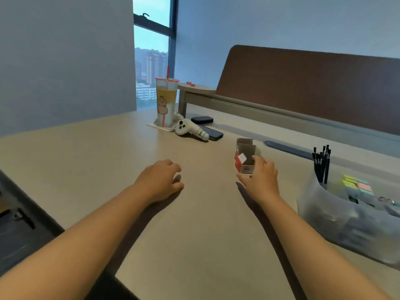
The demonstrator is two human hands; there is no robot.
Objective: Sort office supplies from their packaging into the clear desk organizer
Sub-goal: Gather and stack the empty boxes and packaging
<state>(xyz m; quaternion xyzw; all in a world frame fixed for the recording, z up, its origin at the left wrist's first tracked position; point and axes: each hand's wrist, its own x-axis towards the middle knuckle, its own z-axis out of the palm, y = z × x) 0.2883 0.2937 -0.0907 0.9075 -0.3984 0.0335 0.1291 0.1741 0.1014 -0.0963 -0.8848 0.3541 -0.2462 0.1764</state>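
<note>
A: Which step was in hand there?

B: By my reading, emptying one of the last packages. The right hand [260,176] gripped a small red-and-white cardboard box [244,158], fingers and thumb curled round its lower half. The box stood upright on the worktop [205,224], its top flaps open.

A: And the other hand?

B: The left hand [161,177] held nothing. It rested near the worktop with the fingers loosely curled, well apart from the box.

A: Where was the organizer?

B: The clear desk organizer [337,221] stood to the right of the box, near the right forearm. Black pens [322,163] stood upright in its far compartment, and pastel sticky notes [357,185] and what looked like binder clips [386,200] lay in others. So much of the sorting looked done.

A: What was inside the box?

B: I could not tell; the opening showed only grey card.

A: What did the next move call for?

B: Probably carrying the box over a free compartment and tipping it slowly, the left hand steadying the organizer so small pieces would not scatter. Further back stood a drink cup [165,102] with a straw, clear of the path.
</note>
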